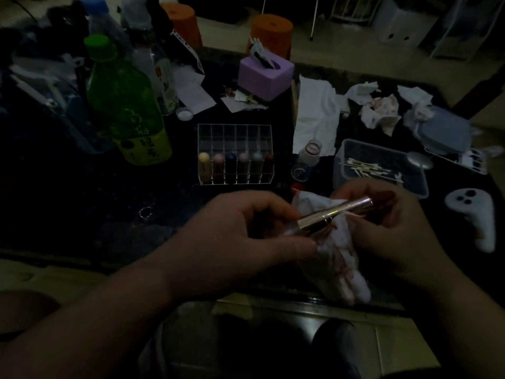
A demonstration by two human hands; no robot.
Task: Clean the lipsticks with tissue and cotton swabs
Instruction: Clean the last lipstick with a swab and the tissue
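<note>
Dim room, low light; dark table [82,203] crowded with items, two orange stools [272,31] on the floor beyond its far edge.

Hands: both raised over the near table edge. Left hand [240,236] has its fingers curled, thumb and fingertips pinching the near end of a metallic lipstick tube [336,214] together with a fold of tissue [341,263]. Right hand [393,231] has its fingers curled round the tube's far end. The tube lies tilted, far end higher and to the right. The tissue is bunched under and behind the tube, hanging down between the hands, with reddish stains on it.

Table, centre: clear acrylic organizer [235,132], divided into compartments; six lipsticks [235,165] stand upright in its front row, the rows behind hold nothing visible.

Right of the organizer: small bottle [310,153], upright; then a clear plastic box [338,170] with cotton swabs [366,168] lying inside. A flat white sheet [317,119] lies behind the small bottle. Crumpled tissues [379,110], some stained pink, are piled at far right.

Back centre: purple tissue box [262,77]. Left: green bottle [123,105], upright, with other bottles behind it. A white controller [475,214] lies near the right edge. A small ring [145,212] lies on the table left of the hands.
</note>
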